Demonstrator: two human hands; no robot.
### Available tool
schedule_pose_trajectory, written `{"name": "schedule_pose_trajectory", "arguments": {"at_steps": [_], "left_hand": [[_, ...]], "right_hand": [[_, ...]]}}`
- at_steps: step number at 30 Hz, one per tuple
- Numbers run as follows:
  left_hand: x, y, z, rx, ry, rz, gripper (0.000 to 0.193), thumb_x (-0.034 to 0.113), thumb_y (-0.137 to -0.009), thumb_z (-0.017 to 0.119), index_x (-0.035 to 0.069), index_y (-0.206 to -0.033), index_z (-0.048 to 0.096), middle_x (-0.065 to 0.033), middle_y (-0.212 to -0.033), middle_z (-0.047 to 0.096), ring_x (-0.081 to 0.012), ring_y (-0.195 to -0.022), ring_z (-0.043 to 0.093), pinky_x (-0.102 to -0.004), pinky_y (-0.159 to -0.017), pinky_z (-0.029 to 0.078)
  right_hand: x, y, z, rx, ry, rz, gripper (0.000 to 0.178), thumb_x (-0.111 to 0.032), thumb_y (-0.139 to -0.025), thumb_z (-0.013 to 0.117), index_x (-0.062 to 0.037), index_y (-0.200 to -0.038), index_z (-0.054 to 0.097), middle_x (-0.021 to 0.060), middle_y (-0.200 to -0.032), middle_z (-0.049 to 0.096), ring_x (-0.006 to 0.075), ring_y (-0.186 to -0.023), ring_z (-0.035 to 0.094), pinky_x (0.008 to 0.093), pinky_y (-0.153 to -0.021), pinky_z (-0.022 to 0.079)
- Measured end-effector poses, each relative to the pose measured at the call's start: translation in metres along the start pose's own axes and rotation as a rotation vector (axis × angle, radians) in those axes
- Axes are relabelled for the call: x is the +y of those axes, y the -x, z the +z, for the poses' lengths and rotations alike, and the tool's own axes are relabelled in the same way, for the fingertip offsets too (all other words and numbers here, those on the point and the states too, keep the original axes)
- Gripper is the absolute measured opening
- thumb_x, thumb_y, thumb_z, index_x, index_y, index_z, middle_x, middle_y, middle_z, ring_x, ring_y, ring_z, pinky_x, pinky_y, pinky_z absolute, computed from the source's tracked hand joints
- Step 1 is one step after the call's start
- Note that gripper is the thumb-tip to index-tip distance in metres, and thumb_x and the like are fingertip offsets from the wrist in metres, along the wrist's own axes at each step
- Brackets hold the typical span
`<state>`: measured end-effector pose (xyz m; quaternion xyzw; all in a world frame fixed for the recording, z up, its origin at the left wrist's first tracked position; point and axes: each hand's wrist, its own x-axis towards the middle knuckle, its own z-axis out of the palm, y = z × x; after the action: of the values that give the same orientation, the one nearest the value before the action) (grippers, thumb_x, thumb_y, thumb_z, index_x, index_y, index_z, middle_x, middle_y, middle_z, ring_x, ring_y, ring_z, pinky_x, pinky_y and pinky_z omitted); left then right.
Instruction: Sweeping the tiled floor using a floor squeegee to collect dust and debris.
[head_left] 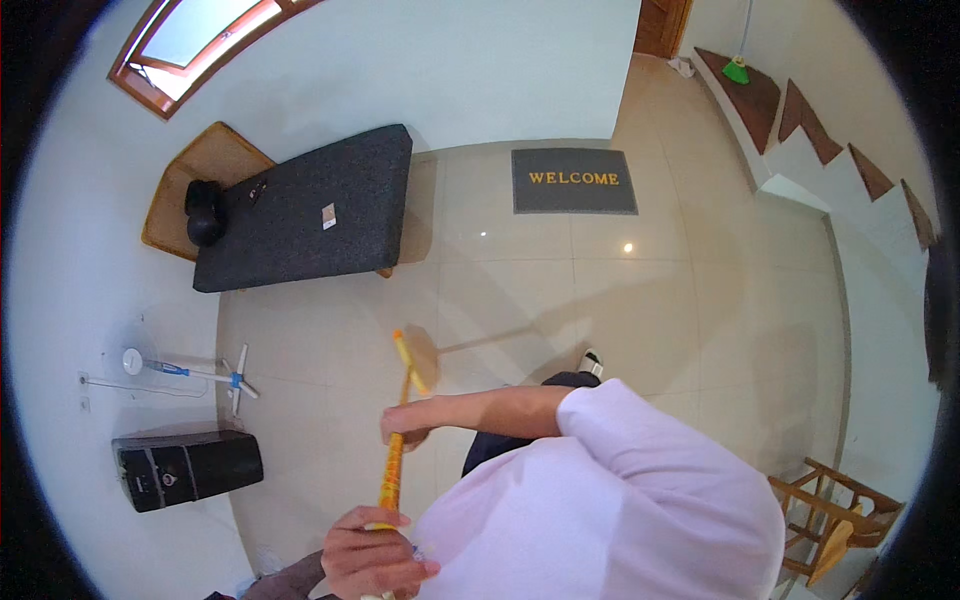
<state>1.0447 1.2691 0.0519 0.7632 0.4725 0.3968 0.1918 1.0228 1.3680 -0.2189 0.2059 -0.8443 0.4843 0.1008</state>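
Both my hands grip a long-handled floor tool (391,482) with a yellow and orange patterned handle. Its narrow yellow head (411,364) is low over the tiles, left of centre; whether it is a squeegee or a broom I cannot make out. My right hand (408,421), its arm reaching across in front of me from the right, is closed around the handle further down. Closer to my body, my left hand (372,552) wraps the upper end with its fingers curled. My white-shirted torso fills the lower middle, and one shoe (591,362) shows beyond it.
A dark padded daybed (310,200) stands at the far left, with a standing fan (190,371) and a black speaker box (190,470) nearer. A grey doormat (575,197) lies ahead. Stairs (805,170) with a green broom (737,70) rise on the right, above a wooden chair (830,520).
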Motion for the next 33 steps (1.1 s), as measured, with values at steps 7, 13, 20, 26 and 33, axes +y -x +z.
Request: {"name": "schedule_pose_trajectory", "arguments": {"at_steps": [7, 13, 20, 26, 33], "left_hand": [[-0.057, -0.026, 0.039, 0.21, 0.461, 0.101, 0.013, 0.014, -0.066, 0.055, 0.008, -0.057, 0.049, -0.0029, -0.041, 0.046, -0.013, -0.035, 0.044, -0.033, -0.049, 0.041], [-0.107, -0.099, 0.163, 0.228, 0.688, -0.176, 0.004, 0.006, -0.061, 0.054, 0.002, -0.061, 0.054, -0.0039, -0.048, 0.048, -0.0132, -0.043, 0.043, -0.0353, -0.066, 0.037], [-0.07, -0.197, 0.231, -0.393, 0.894, 0.253, 0.008, 0.003, -0.058, 0.052, 0.002, -0.064, 0.056, -0.0041, -0.051, 0.05, -0.0153, -0.044, 0.043, -0.0343, -0.064, 0.037], [-0.079, -0.239, 0.249, -0.35, 1.339, 0.068, 0.02, 0.019, -0.068, 0.052, 0.0, -0.075, 0.054, -0.0001, -0.043, 0.04, -0.0104, -0.04, 0.039, -0.0315, -0.061, 0.033], [-0.074, -0.274, 0.296, -0.59, 1.376, -0.089, 0.026, 0.021, -0.064, 0.055, -0.003, -0.075, 0.053, -0.0002, -0.045, 0.039, -0.0089, -0.04, 0.034, -0.0289, -0.061, 0.033]], "right_hand": [[0.007, 0.155, -0.048, 0.032, 0.138, 0.397, 0.018, -0.021, -0.056, 0.057, -0.0031, -0.057, 0.054, 0.0162, -0.056, 0.051, 0.0315, -0.056, 0.051, 0.0393, -0.052, 0.04], [0.002, 0.353, -0.109, 0.302, 0.506, 1.007, 0.017, -0.02, -0.055, 0.056, -0.0048, -0.063, 0.056, 0.0147, -0.062, 0.054, 0.031, -0.061, 0.052, 0.039, -0.056, 0.043], [-0.099, 0.467, -0.112, 0.643, 0.614, 1.35, 0.023, -0.016, -0.053, 0.059, -0.0076, -0.074, 0.059, 0.0121, -0.071, 0.056, 0.0299, -0.075, 0.051, 0.0381, -0.07, 0.041], [-0.137, 0.455, -0.069, 0.938, 0.516, 1.458, 0.015, -0.018, -0.055, 0.058, -0.0037, -0.057, 0.053, 0.016, -0.055, 0.05, 0.0328, -0.056, 0.05, 0.0393, -0.053, 0.041], [-0.12, 0.456, -0.036, 1.025, 0.238, 1.427, 0.019, -0.023, -0.057, 0.057, -0.0045, -0.06, 0.055, 0.0154, -0.061, 0.053, 0.0331, -0.06, 0.051, 0.0397, -0.057, 0.042]]}}
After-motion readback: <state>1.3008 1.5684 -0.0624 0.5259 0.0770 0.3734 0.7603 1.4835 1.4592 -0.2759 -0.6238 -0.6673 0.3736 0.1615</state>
